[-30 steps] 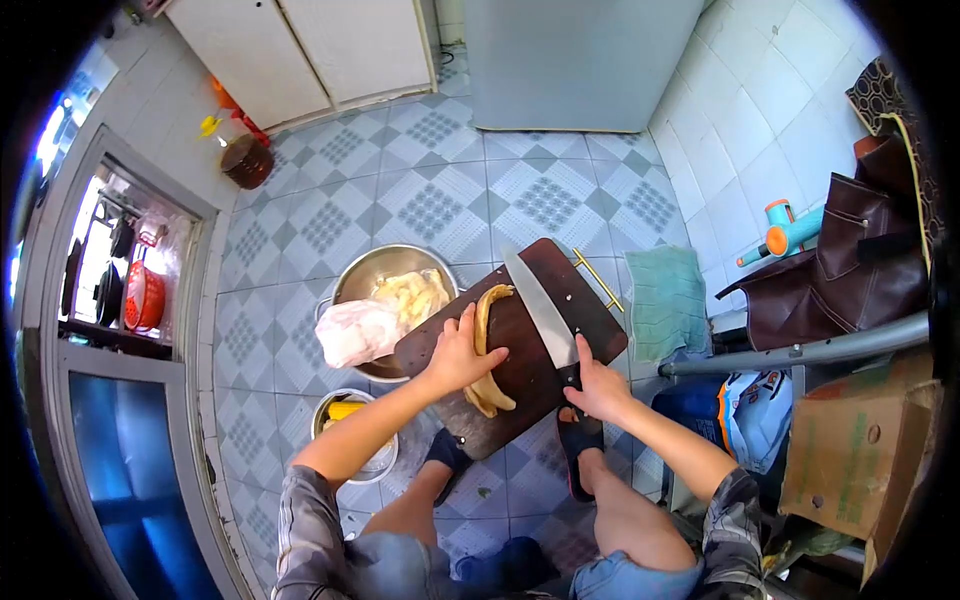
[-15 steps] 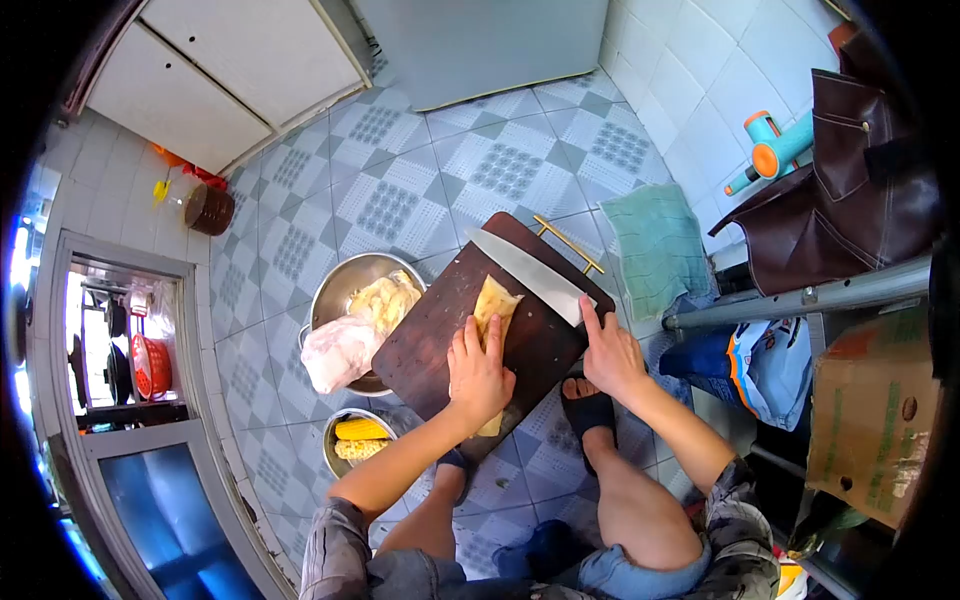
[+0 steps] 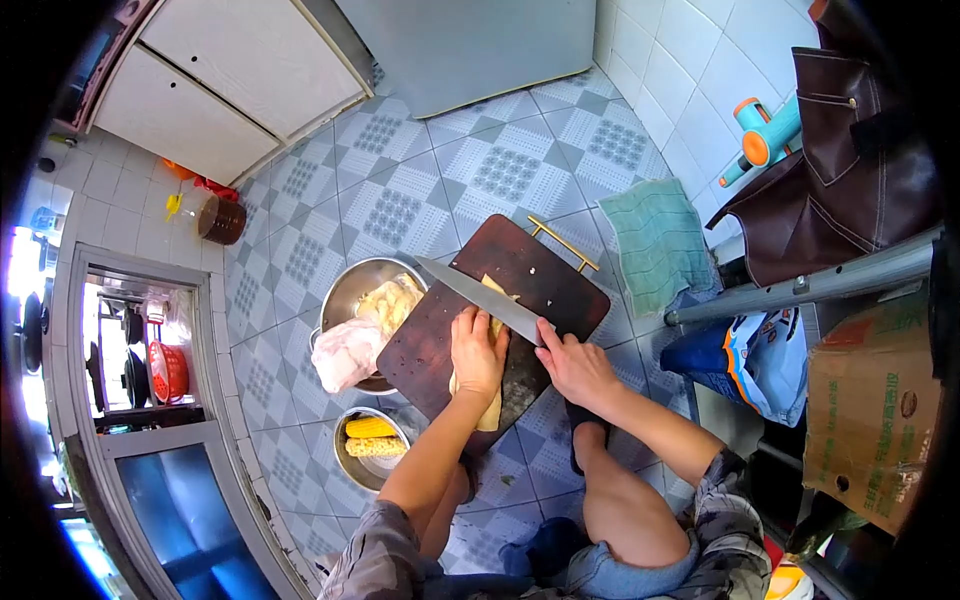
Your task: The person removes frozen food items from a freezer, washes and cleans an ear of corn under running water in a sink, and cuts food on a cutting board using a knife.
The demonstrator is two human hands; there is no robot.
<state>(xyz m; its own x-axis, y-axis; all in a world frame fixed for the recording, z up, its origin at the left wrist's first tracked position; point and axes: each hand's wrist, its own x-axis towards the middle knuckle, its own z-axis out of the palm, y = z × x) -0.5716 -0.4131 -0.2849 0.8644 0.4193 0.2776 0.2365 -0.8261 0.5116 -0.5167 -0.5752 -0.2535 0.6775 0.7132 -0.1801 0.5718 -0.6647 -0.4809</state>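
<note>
My right hand point(image 3: 578, 368) grips a large kitchen knife point(image 3: 487, 299), its index finger stretched along the blade near the handle. The blade lies across a long, pale-yellow piece of food point(image 3: 490, 410), whose exact kind I cannot make out. My left hand point(image 3: 478, 352) is pressed over the middle of that piece, fingers bent around it just beside the blade. Under both is a dark wooden cutting board point(image 3: 430, 345) with a brass-coloured handle point(image 3: 565, 245). Small bits lie on the board.
Left of the board, a steel basin point(image 3: 345, 290) holds pale-yellow chunks point(image 3: 390, 303) and a whitish-pink bundle point(image 3: 347, 355). A smaller steel bowl point(image 3: 348, 468) holds corn cobs point(image 3: 372, 428). A green cloth point(image 3: 655, 245) lies on the tiled floor; a cardboard box point(image 3: 875, 410) is at right.
The knife has moved left from the board's far side onto the pale-yellow piece, beside my left fingers. My right hand has come left and nearer with it. The view has shifted slightly.
</note>
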